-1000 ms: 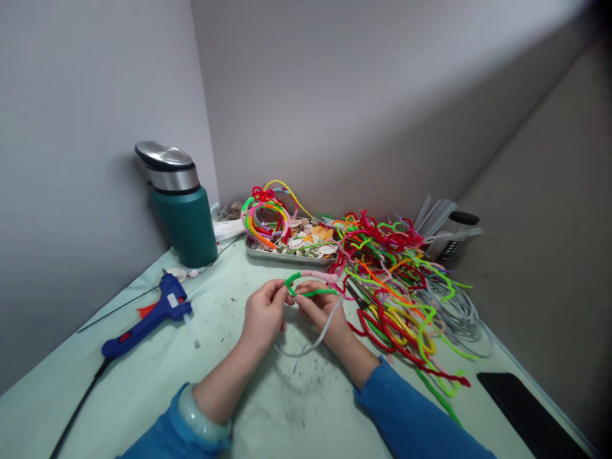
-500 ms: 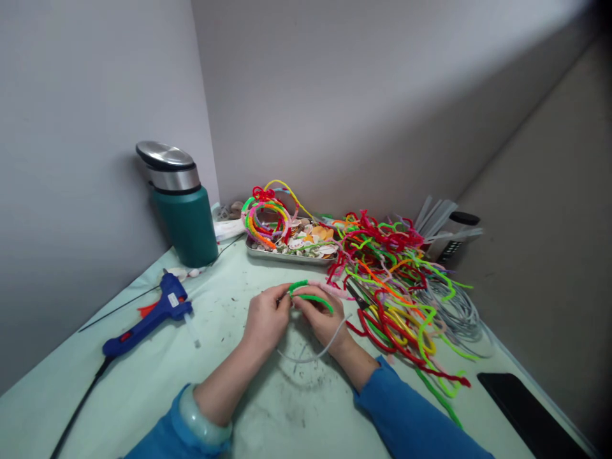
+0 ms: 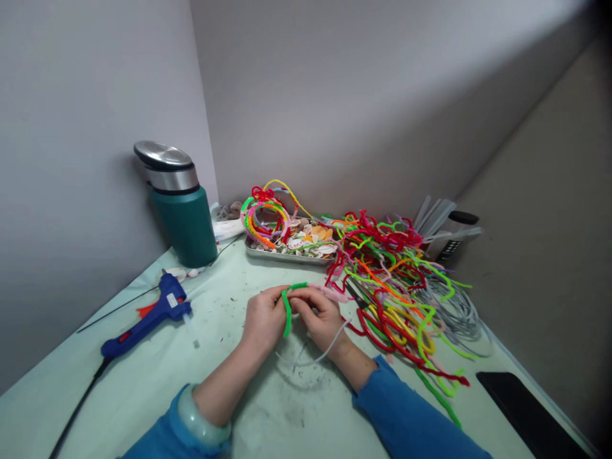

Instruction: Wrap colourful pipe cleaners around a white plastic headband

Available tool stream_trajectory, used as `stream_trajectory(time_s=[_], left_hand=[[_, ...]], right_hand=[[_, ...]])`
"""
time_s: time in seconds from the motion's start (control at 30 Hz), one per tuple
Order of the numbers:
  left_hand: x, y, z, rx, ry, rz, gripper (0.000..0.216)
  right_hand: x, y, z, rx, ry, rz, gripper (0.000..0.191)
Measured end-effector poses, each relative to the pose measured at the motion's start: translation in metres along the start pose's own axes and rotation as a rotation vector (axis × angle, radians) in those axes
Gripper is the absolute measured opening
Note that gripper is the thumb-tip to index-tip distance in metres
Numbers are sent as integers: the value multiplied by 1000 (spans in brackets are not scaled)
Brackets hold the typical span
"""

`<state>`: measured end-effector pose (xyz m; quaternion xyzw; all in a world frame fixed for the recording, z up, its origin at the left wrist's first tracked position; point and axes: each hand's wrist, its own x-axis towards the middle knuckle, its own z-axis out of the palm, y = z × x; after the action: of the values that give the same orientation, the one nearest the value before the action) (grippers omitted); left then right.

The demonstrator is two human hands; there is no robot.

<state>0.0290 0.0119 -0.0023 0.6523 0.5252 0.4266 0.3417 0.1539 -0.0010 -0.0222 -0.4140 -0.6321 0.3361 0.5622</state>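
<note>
My left hand (image 3: 262, 320) and my right hand (image 3: 319, 317) meet over the table, both with fingers closed in a pinch. Between them is a grey wire (image 3: 329, 344), whose loose length curves below and past my right wrist. A green pipe cleaner (image 3: 287, 317) wraps part of the wire at the fingertips, its free tail hanging down between the hands. Beyond it, a pink pipe cleaner (image 3: 329, 292) covers the stretch running right, behind my right fingers. My fingers hide the exact gripping spot.
On the left lie a blue glue gun (image 3: 148, 320) and a green bottle (image 3: 184, 220). A metal tray (image 3: 287, 256) of shells and pipe-cleaner rings stands behind. To the right are tangled pipe cleaners (image 3: 382, 255), scissors (image 3: 357, 294), coiled grey wire (image 3: 461, 306) and a black flat object (image 3: 521, 411).
The green pipe cleaner's free tail has swung from over my right hand to hanging down beside my left fingers. My right fingers have shifted slightly; the left hand stays nearly in place.
</note>
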Motion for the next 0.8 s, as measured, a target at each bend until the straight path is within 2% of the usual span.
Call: stream_trajectory(time_s=[0.17, 0.4, 0.53, 0.67, 0.8], left_hand=[[1, 1, -1, 15, 22, -29, 30], [-1, 2, -1, 19, -68, 35, 30], [-1, -1, 1, -19, -109, 39, 30], [-2, -7, 5, -127, -90, -39, 30], [-3, -6, 6, -253, -141, -109, 35]], right_hand=[[2, 2, -3, -151, -5, 42, 19], [8, 11, -1, 27, 176, 196, 20], [8, 9, -2, 73, 151, 189, 18], [7, 7, -3, 117, 136, 206, 17], [8, 9, -3, 170, 144, 212, 16]])
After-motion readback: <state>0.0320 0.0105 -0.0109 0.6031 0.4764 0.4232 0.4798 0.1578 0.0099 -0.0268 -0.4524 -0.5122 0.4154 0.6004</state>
